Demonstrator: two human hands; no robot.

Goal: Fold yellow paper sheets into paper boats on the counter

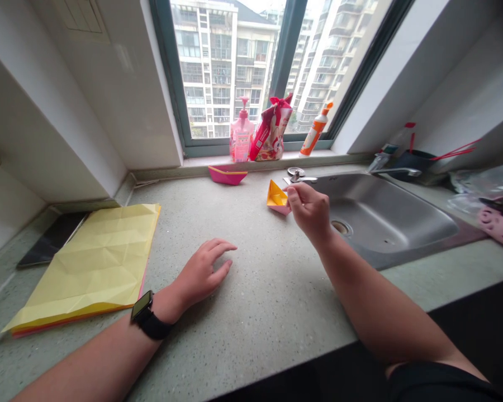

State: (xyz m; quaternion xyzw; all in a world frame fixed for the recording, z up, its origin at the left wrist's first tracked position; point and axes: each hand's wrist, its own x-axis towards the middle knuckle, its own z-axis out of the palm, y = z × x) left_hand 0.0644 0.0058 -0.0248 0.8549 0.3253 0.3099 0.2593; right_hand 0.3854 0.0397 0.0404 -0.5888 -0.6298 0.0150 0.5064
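Your right hand [311,209] pinches 1 end of a yellow-and-pink paper boat [277,197] beside the sink [396,223]. Your left hand [203,269], loosely spread, is over the counter [260,318] between that boat and a stack of paper [104,257]. A pink boat [228,177] sits near the sill [205,162].

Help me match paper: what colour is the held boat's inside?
The boat's inside is yellow-orange; head view.
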